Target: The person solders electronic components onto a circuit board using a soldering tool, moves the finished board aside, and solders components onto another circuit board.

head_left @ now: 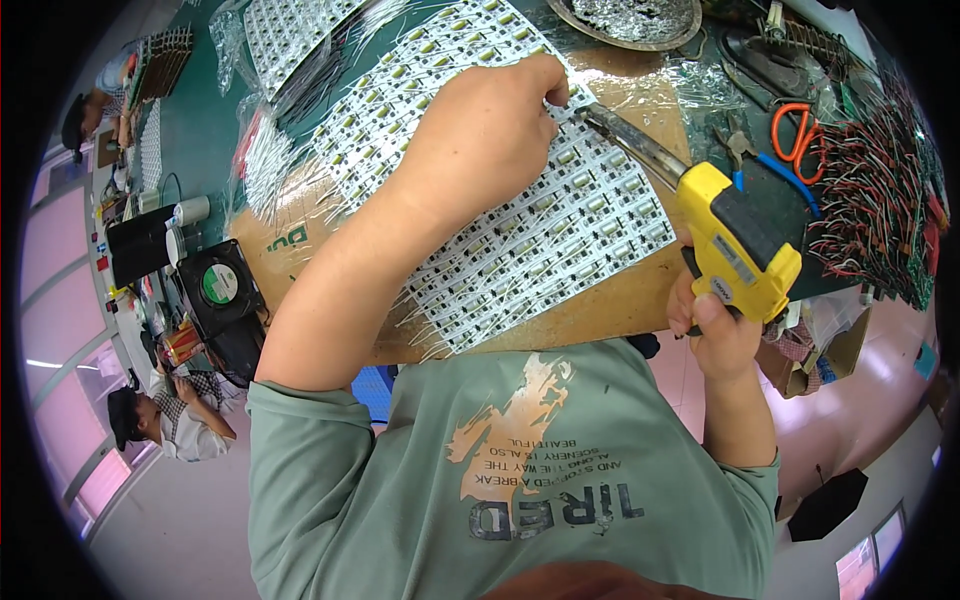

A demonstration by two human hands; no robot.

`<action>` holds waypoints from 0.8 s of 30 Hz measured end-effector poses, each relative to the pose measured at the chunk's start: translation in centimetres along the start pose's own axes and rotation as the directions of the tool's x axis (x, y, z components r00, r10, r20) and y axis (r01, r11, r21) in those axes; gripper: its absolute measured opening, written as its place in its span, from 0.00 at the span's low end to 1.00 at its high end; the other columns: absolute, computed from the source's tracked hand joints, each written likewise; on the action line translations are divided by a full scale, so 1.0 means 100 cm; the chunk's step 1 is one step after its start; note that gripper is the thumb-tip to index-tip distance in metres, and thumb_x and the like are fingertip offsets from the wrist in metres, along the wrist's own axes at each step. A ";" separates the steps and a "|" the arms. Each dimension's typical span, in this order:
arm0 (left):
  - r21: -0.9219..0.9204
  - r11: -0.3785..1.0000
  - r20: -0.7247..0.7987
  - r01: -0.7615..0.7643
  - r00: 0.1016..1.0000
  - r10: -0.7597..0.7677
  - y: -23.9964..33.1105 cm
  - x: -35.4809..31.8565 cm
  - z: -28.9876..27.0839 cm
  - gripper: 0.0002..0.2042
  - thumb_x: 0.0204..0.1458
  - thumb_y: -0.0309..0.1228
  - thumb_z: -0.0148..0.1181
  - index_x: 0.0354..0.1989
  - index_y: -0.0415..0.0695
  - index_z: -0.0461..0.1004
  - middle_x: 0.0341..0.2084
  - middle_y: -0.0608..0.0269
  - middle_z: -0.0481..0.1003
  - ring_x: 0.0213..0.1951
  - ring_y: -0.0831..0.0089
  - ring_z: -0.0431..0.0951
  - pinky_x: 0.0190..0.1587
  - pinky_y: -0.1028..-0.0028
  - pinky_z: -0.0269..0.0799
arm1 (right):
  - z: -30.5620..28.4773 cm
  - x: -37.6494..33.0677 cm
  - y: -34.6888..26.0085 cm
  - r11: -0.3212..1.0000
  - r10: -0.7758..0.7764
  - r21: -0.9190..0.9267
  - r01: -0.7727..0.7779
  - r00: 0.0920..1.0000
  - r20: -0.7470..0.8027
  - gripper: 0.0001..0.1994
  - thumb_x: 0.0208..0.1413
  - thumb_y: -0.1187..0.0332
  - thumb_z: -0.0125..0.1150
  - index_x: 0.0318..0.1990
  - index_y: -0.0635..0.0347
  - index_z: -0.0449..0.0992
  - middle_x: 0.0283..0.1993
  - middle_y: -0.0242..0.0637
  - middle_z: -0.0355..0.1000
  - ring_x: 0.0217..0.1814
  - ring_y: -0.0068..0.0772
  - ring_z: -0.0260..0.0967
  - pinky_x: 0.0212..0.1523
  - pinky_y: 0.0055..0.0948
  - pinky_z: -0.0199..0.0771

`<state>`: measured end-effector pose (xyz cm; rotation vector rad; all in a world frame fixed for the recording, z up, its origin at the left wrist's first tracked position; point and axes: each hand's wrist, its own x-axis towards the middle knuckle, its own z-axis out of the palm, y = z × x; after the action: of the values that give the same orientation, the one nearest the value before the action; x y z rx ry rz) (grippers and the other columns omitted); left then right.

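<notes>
A large white panel of small circuit boards (590,215) lies tilted in front of me, with rows of yellowish components and thin white wires standing out of it. Over its upper part is my left hand (490,125), fingers pinched together close to the surface; what they pinch is too small to make out. My right hand (722,330) grips the handle of a yellow and black soldering gun (735,240). The gun's metal tip reaches to the panel just right of my left fingertips. Whether the tip touches the boards I cannot tell.
Brown cardboard (625,305) lies under the panel. On the right are pliers (740,150), orange-handled scissors (797,140) and a heap of red and black wires (880,190). A round metal dish (640,20) stands far back. A black fan (218,285) is on the left. Two people work further left.
</notes>
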<state>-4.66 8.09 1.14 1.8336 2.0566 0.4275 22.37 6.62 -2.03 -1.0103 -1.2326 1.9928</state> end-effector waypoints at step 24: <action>-0.120 0.991 0.040 0.062 0.998 -0.058 -0.003 -0.001 -0.021 0.11 0.46 0.31 0.62 0.39 0.43 0.75 0.24 0.58 0.77 0.29 0.63 0.77 0.34 0.68 0.72 | 0.005 0.046 -0.026 0.941 -0.339 -0.091 0.327 0.919 -0.203 0.30 0.52 0.62 0.61 0.58 0.72 0.58 0.22 0.31 0.61 0.18 0.19 0.55 0.20 0.20 0.60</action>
<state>-5.81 7.94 2.87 1.6927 2.0097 0.4877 19.69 11.03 -0.87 -0.9422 -1.2508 1.5530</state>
